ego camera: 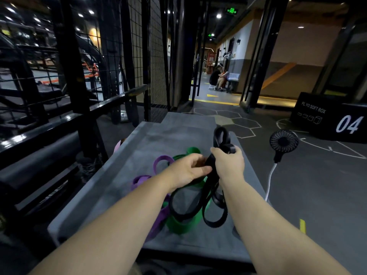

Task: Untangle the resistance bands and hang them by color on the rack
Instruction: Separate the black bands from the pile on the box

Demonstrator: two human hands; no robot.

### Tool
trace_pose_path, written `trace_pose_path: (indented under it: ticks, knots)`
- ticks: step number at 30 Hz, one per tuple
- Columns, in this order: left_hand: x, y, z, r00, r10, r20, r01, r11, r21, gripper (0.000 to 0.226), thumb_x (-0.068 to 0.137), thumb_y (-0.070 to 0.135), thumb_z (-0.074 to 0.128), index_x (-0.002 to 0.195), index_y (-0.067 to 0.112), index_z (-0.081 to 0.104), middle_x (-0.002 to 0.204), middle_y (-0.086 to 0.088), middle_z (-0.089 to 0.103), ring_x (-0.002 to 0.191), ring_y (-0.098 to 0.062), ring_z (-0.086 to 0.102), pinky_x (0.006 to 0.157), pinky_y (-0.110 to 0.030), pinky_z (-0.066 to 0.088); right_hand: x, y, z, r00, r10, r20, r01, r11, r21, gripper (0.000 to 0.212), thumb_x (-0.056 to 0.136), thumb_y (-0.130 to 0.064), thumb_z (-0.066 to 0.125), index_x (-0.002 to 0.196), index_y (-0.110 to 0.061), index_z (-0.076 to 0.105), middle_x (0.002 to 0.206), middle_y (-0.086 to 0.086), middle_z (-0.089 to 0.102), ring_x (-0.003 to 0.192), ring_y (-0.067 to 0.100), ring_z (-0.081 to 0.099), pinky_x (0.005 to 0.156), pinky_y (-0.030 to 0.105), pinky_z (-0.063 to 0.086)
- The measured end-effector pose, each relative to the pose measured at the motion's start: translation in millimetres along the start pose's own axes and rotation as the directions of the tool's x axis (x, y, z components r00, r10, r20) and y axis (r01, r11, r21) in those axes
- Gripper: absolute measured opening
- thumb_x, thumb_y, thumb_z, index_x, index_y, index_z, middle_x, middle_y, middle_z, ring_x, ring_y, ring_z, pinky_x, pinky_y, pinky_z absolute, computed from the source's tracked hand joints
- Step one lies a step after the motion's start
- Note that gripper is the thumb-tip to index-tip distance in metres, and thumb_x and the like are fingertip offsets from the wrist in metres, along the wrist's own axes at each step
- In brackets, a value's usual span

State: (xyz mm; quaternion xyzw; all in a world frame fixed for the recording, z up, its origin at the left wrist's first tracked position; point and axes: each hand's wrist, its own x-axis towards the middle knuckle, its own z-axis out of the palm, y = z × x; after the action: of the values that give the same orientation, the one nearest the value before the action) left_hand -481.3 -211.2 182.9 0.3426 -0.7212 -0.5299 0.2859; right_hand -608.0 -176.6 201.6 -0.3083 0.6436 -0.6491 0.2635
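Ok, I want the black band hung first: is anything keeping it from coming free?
Probably: the green band and purple band lie interlaced with the lower loops of the black band, below the left hand and right hand gripping it.

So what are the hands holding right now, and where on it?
Both hold the black band: the right hand grips its bunched upper loops, the left hand pinches the strands just below.
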Motion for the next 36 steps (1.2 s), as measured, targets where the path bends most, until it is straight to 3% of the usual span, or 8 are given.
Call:
trace_pose_path:
  ticks: [6, 10, 15, 22, 26, 29, 33, 36]
  knots:
    - [-43, -29, 13, 0.998, -0.063, -0.027, 0.063, 0.998, 0.010, 0.039, 0.094, 0.012, 0.059, 0.132, 0.010, 0.050, 0.126, 0.003, 0.058, 0.108, -0.010, 0.057, 0.093, -0.030, 0.049, -41, 32, -11, 0.996, 0.060, 0.073, -0.060, 0.998, -0.012, 0.053, 0.077, -0.028, 0.076, 0.123, -0.018, 0.050, 0.106, 0.003, 0.062, 0.095, 0.023, 0.061, 0.089, 0.043, 0.052]
    - [-75, -47, 24, 0.993, -0.064, -0.100, 0.065, 0.998, 0.008, 0.038, 0.096, 0.005, 0.053, 0.134, 0.005, 0.047, 0.115, -0.002, 0.059, 0.079, -0.008, 0.058, 0.079, -0.032, 0.049, -81, 57, -24, 0.987, 0.089, 0.134, -0.099, 0.993, 0.069, 0.063, 0.055, -0.043, 0.081, 0.108, -0.022, 0.054, 0.103, 0.005, 0.067, 0.091, 0.024, 0.068, 0.087, 0.048, 0.056]
    - [-122, -65, 33, 0.990, -0.049, -0.133, 0.051, 0.999, 0.007, 0.016, 0.099, 0.010, 0.047, 0.111, 0.004, 0.055, 0.068, 0.000, 0.055, 0.050, -0.011, 0.044, 0.052, -0.026, 0.038, -129, 99, -50, 0.959, 0.079, 0.271, -0.089, 0.996, 0.025, 0.046, 0.072, -0.039, 0.083, 0.105, -0.026, 0.053, 0.107, 0.001, 0.066, 0.096, 0.018, 0.065, 0.089, 0.038, 0.054]
    - [-170, -61, 28, 0.996, 0.001, -0.094, -0.001, 1.000, -0.001, 0.019, 0.102, 0.014, 0.042, 0.083, 0.015, 0.045, 0.066, -0.001, 0.048, 0.042, -0.011, 0.039, 0.043, -0.024, 0.034, -168, 133, -78, 0.813, 0.180, 0.553, -0.114, 0.982, -0.153, 0.040, 0.074, -0.046, 0.079, 0.105, -0.035, 0.056, 0.089, 0.002, 0.071, 0.077, 0.016, 0.068, 0.078, 0.033, 0.053]
    - [-177, -51, 23, 0.995, 0.046, -0.084, -0.044, 0.999, 0.027, 0.021, 0.101, 0.018, 0.045, 0.080, 0.015, 0.048, 0.057, 0.004, 0.044, 0.044, -0.010, 0.036, 0.044, -0.024, 0.034, -170, 137, -68, 0.843, 0.177, 0.507, 0.094, 0.881, -0.463, 0.059, 0.065, -0.071, 0.069, 0.080, -0.017, 0.052, 0.079, 0.001, 0.063, 0.077, 0.021, 0.060, 0.077, 0.038, 0.050]
    - [-179, -49, 20, 0.999, 0.041, 0.010, -0.041, 0.999, 0.020, 0.020, 0.101, 0.017, 0.043, 0.083, 0.013, 0.050, 0.056, 0.005, 0.041, 0.046, -0.009, 0.036, 0.048, -0.023, 0.036, -171, 131, -62, 0.890, 0.098, 0.446, 0.212, 0.776, -0.594, 0.050, 0.076, -0.060, 0.070, 0.088, -0.016, 0.050, 0.085, -0.004, 0.060, 0.081, 0.016, 0.056, 0.069, 0.030, 0.042]
    - [-180, -54, 20, 0.993, 0.035, 0.112, -0.025, 0.996, -0.091, 0.019, 0.101, 0.015, 0.044, 0.085, 0.010, 0.051, 0.053, 0.003, 0.037, 0.043, -0.009, 0.033, 0.047, -0.022, 0.038, -161, 132, -57, 0.684, 0.038, 0.729, 0.193, 0.953, -0.231, 0.055, 0.072, -0.038, 0.081, 0.117, -0.026, 0.051, 0.112, -0.005, 0.065, 0.112, 0.012, 0.060, 0.098, 0.030, 0.046]
    - [-175, -59, 15, 0.992, 0.053, 0.111, -0.031, 0.981, -0.189, 0.018, 0.098, 0.014, 0.050, 0.081, 0.012, 0.050, 0.050, 0.004, 0.034, 0.039, -0.006, 0.030, 0.042, -0.019, 0.032, -150, 137, -51, 0.561, -0.003, 0.828, 0.066, 0.997, -0.041, 0.036, 0.072, -0.026, 0.074, 0.102, -0.008, 0.063, 0.087, 0.003, 0.073, 0.087, 0.014, 0.068, 0.086, 0.026, 0.051]
